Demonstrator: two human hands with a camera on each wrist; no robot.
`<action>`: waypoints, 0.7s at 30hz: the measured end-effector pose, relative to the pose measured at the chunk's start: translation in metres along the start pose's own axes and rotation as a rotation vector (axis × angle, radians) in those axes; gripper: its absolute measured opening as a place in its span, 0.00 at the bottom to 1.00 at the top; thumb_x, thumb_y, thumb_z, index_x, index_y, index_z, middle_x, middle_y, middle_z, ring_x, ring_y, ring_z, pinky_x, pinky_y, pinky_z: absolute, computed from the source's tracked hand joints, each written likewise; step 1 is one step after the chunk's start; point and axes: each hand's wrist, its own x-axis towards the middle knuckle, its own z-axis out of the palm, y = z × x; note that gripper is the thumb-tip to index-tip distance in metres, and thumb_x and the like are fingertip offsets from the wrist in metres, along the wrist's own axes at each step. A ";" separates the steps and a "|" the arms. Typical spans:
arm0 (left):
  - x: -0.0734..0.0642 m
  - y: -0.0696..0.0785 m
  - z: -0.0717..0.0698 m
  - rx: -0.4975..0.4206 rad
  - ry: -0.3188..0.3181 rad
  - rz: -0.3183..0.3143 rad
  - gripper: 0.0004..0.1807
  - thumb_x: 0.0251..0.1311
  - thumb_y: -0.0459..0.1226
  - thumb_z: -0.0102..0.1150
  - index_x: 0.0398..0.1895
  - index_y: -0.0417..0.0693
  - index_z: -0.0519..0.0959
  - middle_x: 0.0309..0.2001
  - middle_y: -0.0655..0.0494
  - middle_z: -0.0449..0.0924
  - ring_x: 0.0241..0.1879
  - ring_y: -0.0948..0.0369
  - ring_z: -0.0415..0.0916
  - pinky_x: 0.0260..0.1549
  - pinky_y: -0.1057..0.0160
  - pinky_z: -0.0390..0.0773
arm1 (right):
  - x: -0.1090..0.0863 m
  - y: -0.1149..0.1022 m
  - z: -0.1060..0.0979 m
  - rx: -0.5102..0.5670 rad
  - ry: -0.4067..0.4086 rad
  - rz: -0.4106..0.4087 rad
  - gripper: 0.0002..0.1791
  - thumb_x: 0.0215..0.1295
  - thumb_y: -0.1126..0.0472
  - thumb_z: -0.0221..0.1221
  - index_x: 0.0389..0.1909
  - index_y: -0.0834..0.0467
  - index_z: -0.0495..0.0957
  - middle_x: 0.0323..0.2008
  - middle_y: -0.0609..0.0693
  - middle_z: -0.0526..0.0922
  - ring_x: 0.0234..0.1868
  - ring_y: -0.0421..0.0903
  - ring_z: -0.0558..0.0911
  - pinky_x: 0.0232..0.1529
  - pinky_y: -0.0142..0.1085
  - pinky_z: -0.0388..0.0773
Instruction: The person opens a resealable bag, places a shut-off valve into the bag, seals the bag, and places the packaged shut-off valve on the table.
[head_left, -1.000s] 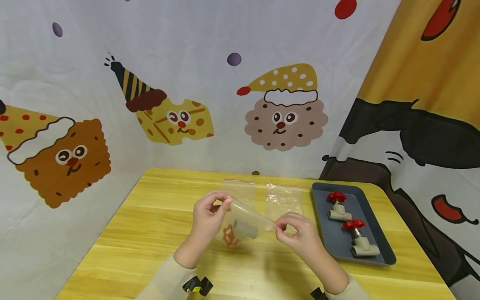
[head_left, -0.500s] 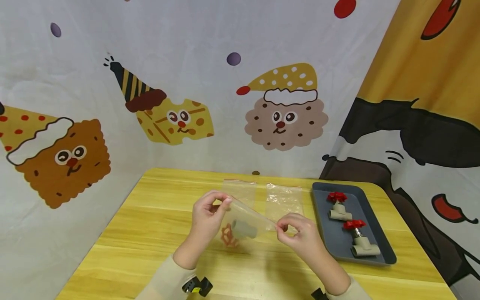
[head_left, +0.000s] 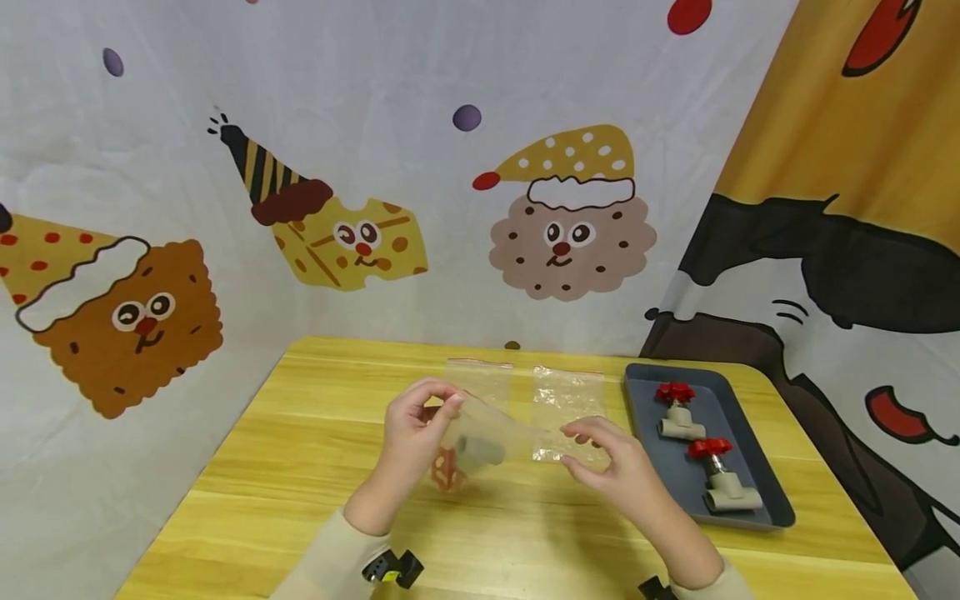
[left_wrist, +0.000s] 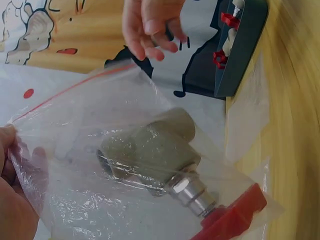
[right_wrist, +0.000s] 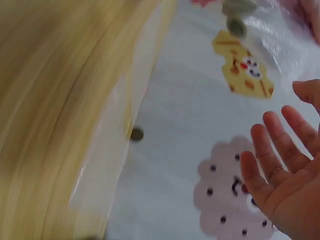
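My left hand (head_left: 412, 429) pinches a clear zip bag (left_wrist: 75, 120) by one upper corner, beside its red seal line. Inside the bag hangs a grey-beige pipe valve (left_wrist: 155, 145) with a metal stem and a red handwheel (left_wrist: 235, 215); the handwheel points down and to the left in the head view. My right hand (head_left: 611, 458) is apart from the bag, to its right, with fingers spread and nothing between them. In the right wrist view the right hand's fingers (right_wrist: 270, 160) show relaxed and bare.
At the right of the wooden table (head_left: 300, 467) stands a grey tray (head_left: 660, 492) with two red-wheeled valves (head_left: 723, 483). Two flat clear zip bags lie at the back: a left bag (head_left: 480, 379) and a right bag (head_left: 567, 392). A printed curtain (head_left: 360, 83) hangs behind.
My right hand has let go of the bag's other corner and moved slightly right, its fingers opening. The bag with the valve has swung a little left under my left hand.
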 end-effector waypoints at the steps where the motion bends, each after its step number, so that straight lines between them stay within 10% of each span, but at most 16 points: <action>1: 0.000 0.000 -0.002 0.005 -0.002 -0.007 0.02 0.55 0.23 0.60 0.27 0.32 0.79 0.29 0.40 0.79 0.28 0.70 0.74 0.28 0.70 0.81 | -0.001 0.004 -0.004 -0.026 -0.008 0.031 0.23 0.47 0.64 0.72 0.46 0.48 0.79 0.42 0.42 0.81 0.39 0.41 0.78 0.37 0.33 0.77; 15: 0.004 -0.034 -0.024 -0.006 0.100 0.043 0.01 0.54 0.22 0.60 0.27 0.28 0.78 0.27 0.52 0.79 0.27 0.70 0.75 0.27 0.74 0.79 | -0.035 0.088 -0.093 -0.359 -0.022 0.525 0.32 0.58 0.57 0.63 0.62 0.64 0.66 0.58 0.71 0.64 0.56 0.72 0.63 0.49 0.67 0.64; 21: 0.004 -0.040 -0.034 0.004 0.107 0.047 0.05 0.55 0.26 0.62 0.29 0.26 0.78 0.29 0.48 0.79 0.27 0.65 0.77 0.29 0.73 0.80 | -0.058 0.139 -0.130 -0.446 -0.193 0.848 0.44 0.60 0.48 0.58 0.64 0.76 0.55 0.56 0.82 0.55 0.54 0.78 0.58 0.51 0.68 0.61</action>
